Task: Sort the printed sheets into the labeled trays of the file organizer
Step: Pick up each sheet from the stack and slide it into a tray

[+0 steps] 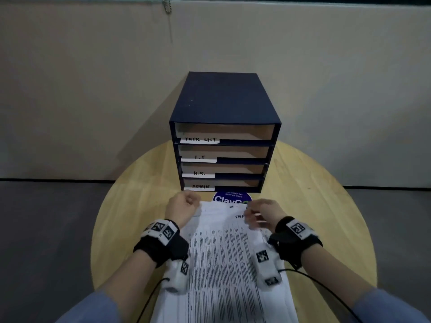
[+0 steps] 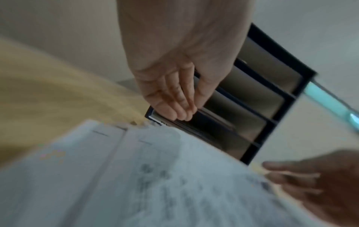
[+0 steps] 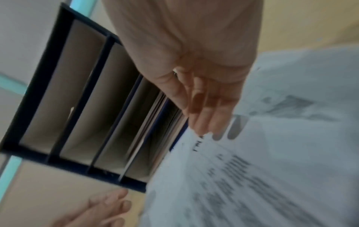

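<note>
A dark blue file organizer (image 1: 224,101) stands at the back of the table, with four trays labelled TASK LIST (image 1: 200,139), I.T (image 1: 200,157), H.R. (image 1: 199,173) and ADMIN (image 1: 200,186). In front of it lies a stack of printed sheets (image 1: 224,252). My left hand (image 1: 184,206) hovers at the stack's far left corner; in the left wrist view its fingers (image 2: 174,107) hang fairly straight and hold nothing. My right hand (image 1: 258,213) is at the far right corner, blurred. In the right wrist view its straight fingers (image 3: 205,116) touch the top sheet's far edge (image 3: 194,135).
The round wooden table (image 1: 314,206) stands against a beige wall, with dark floor on both sides. A round blue sticker (image 1: 231,198) lies between the organizer and the sheets. A bead chain (image 1: 166,5) hangs on the wall above.
</note>
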`<state>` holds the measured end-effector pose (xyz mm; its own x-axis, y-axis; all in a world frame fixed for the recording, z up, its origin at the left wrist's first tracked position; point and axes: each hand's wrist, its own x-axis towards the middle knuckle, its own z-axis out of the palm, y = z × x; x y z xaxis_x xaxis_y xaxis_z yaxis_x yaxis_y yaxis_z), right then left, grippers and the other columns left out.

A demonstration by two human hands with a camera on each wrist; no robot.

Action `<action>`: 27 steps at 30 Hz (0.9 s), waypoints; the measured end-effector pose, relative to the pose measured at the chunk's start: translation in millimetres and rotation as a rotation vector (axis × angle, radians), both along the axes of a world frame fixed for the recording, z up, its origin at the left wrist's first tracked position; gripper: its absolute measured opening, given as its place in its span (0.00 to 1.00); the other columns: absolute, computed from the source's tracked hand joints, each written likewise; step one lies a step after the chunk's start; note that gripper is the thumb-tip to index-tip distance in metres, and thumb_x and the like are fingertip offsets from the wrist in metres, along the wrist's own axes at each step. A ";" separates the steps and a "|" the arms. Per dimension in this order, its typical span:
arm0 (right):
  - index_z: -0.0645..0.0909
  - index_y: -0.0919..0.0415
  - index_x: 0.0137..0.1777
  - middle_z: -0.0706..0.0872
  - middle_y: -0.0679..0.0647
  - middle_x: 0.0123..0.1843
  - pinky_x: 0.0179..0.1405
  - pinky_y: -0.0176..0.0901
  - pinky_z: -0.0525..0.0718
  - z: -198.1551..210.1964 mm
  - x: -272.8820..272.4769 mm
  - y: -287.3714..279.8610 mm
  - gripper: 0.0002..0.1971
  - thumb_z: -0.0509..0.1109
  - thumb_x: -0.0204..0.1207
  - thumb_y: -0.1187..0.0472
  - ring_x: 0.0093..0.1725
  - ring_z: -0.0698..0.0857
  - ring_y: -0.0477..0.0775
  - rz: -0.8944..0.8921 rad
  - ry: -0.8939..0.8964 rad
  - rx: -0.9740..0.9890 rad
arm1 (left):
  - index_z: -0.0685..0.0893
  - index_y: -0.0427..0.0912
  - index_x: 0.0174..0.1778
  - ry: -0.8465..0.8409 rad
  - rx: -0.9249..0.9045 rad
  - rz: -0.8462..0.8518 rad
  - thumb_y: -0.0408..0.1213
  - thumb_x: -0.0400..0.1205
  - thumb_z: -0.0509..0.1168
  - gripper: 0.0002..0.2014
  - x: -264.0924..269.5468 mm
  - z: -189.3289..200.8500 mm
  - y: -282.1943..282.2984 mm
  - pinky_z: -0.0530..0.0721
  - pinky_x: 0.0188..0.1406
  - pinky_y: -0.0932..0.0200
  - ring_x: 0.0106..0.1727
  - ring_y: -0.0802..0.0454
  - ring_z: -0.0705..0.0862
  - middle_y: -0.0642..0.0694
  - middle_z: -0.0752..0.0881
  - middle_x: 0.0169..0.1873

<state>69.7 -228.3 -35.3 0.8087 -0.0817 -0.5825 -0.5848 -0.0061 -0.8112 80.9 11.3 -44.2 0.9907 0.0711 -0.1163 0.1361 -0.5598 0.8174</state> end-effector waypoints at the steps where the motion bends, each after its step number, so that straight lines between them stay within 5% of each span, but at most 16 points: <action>1: 0.81 0.67 0.49 0.84 0.63 0.36 0.32 0.46 0.80 -6.0 -9.0 -2.6 0.06 0.62 0.82 0.68 0.31 0.81 0.57 0.024 0.021 -0.106 | 0.82 0.46 0.56 -0.015 0.210 -0.118 0.41 0.80 0.68 0.10 -8.1 -2.1 1.3 0.85 0.53 0.57 0.52 0.52 0.85 0.48 0.86 0.54; 4: 0.78 0.60 0.46 0.79 0.55 0.33 0.30 0.39 0.74 -24.2 -33.0 -4.5 0.05 0.62 0.78 0.67 0.28 0.76 0.52 0.106 0.058 -0.415 | 0.72 0.51 0.70 0.105 0.666 -0.358 0.54 0.73 0.71 0.30 -25.2 -17.2 7.0 0.76 0.67 0.45 0.69 0.47 0.73 0.48 0.74 0.67; 6: 0.76 0.58 0.51 0.80 0.55 0.40 0.28 0.38 0.72 -32.0 -47.4 -1.4 0.10 0.58 0.74 0.68 0.34 0.77 0.54 0.132 0.047 -0.509 | 0.67 0.51 0.74 0.139 0.780 -0.386 0.56 0.72 0.71 0.36 -34.1 -21.7 7.6 0.75 0.67 0.44 0.71 0.45 0.69 0.45 0.69 0.70; 9: 0.74 0.57 0.57 0.83 0.60 0.54 0.35 0.42 0.77 -33.8 -64.4 1.6 0.14 0.58 0.73 0.66 0.44 0.81 0.58 0.130 0.027 -0.559 | 0.67 0.50 0.73 0.051 0.791 -0.338 0.53 0.74 0.70 0.33 -46.6 -20.5 2.7 0.74 0.67 0.47 0.70 0.46 0.70 0.45 0.70 0.69; 12: 0.74 0.57 0.64 0.83 0.59 0.52 0.30 0.40 0.76 -26.0 -73.4 2.8 0.19 0.58 0.73 0.66 0.38 0.81 0.54 0.133 0.045 -0.534 | 0.73 0.49 0.68 -0.157 0.784 -0.303 0.42 0.80 0.65 0.20 -61.4 -15.4 -3.8 0.73 0.67 0.52 0.67 0.49 0.74 0.48 0.75 0.65; 16: 0.73 0.59 0.70 0.79 0.59 0.49 0.22 0.36 0.73 -15.3 -75.6 -2.2 0.22 0.63 0.75 0.67 0.29 0.77 0.49 0.111 0.020 -0.490 | 0.83 0.45 0.51 -0.195 0.308 -0.136 0.34 0.82 0.64 0.04 -69.5 2.7 -2.7 0.84 0.44 0.63 0.37 0.57 0.81 0.54 0.85 0.50; 18: 0.73 0.58 0.71 0.79 0.59 0.50 0.22 0.34 0.74 -9.4 -78.3 -4.8 0.23 0.64 0.76 0.66 0.30 0.78 0.48 0.101 -0.013 -0.444 | 0.85 0.41 0.49 -0.128 0.009 -0.078 0.33 0.81 0.66 0.04 -67.5 14.3 -0.7 0.76 0.52 0.64 0.46 0.57 0.81 0.54 0.84 0.53; 20: 0.75 0.57 0.69 0.80 0.58 0.50 0.34 0.35 0.76 -3.8 -79.6 -7.7 0.20 0.64 0.77 0.65 0.38 0.79 0.51 0.089 -0.042 -0.409 | 0.85 0.42 0.48 -0.077 -0.172 -0.057 0.32 0.82 0.66 0.04 -65.3 26.0 1.8 0.72 0.58 0.60 0.57 0.53 0.80 0.48 0.85 0.55; 23: 0.80 0.66 0.56 0.79 0.58 0.43 0.47 0.43 0.72 2.5 -80.5 -12.0 0.10 0.64 0.77 0.65 0.46 0.76 0.56 0.096 -0.094 -0.393 | 0.85 0.37 0.52 0.003 -0.315 0.000 0.30 0.83 0.64 0.06 -64.5 41.1 2.1 0.74 0.61 0.56 0.58 0.51 0.80 0.45 0.84 0.54; 25: 0.77 0.65 0.44 0.76 0.60 0.41 0.44 0.46 0.71 7.9 -82.2 -11.6 0.02 0.63 0.76 0.67 0.44 0.74 0.55 0.083 -0.098 -0.348 | 0.83 0.33 0.55 0.030 -0.365 0.025 0.29 0.84 0.62 0.07 -65.5 46.4 1.5 0.76 0.50 0.65 0.53 0.52 0.81 0.44 0.84 0.51; 27: 0.71 0.61 0.36 0.72 0.60 0.39 0.43 0.46 0.69 11.9 -84.0 -10.9 0.08 0.63 0.75 0.68 0.43 0.72 0.56 0.072 -0.089 -0.311 | 0.82 0.33 0.53 0.045 -0.397 0.030 0.27 0.84 0.62 0.06 -67.3 48.0 0.6 0.76 0.35 0.72 0.47 0.57 0.81 0.47 0.84 0.46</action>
<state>-14.3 -239.2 -23.4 0.8653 -0.1851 -0.4658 -0.5011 -0.3000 -0.8117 13.7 11.9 3.8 0.9821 0.0409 -0.1841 0.1885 -0.1971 0.9621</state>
